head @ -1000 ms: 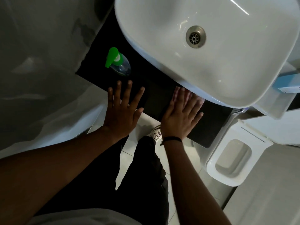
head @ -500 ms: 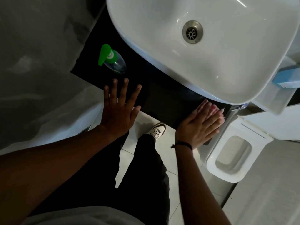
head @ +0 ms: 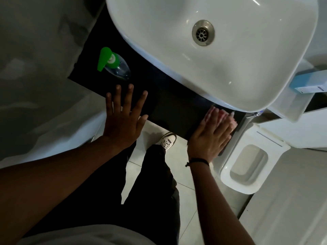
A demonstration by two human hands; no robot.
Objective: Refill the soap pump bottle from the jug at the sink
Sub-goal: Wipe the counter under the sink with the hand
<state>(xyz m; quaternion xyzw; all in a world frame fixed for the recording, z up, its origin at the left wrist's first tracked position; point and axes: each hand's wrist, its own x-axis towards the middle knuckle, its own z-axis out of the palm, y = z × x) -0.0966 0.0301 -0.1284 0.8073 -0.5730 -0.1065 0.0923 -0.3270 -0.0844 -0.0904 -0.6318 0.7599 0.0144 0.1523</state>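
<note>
Head view, looking straight down. A white sink [head: 221,71] sits on a black counter [head: 169,103], its drain [head: 203,32] up near the top of the frame. The bottle [head: 116,68] stands on the counter to the left of the sink — clear body, green pump [head: 104,58] whose spout points toward the counter's near left edge.

The left hand [head: 123,119] is spread flat, palm down, fingers [head: 127,98] splayed and released, holding nothing. It lies over the counter's front edge, directly below the bottle in the frame. The two longest fingertips end just short of the bottle's clear body; there is a narrow strip of dark counter between them, so no touch.

The right hand [head: 210,137] is also flat and released, fingers together, reaching under the sink's front rim at the right end of the counter, well apart from the bottle. Its fingertips are blurred and washed pink; whether they press on anything cannot be told. A dark band [head: 196,160] circles that wrist.

Below: dark trousers, a pale shoe [head: 167,140] on a tiled floor, and a white toilet [head: 247,165] to the right. A pale blue box [head: 307,82] lies right of the sink. No jug can be made out.
</note>
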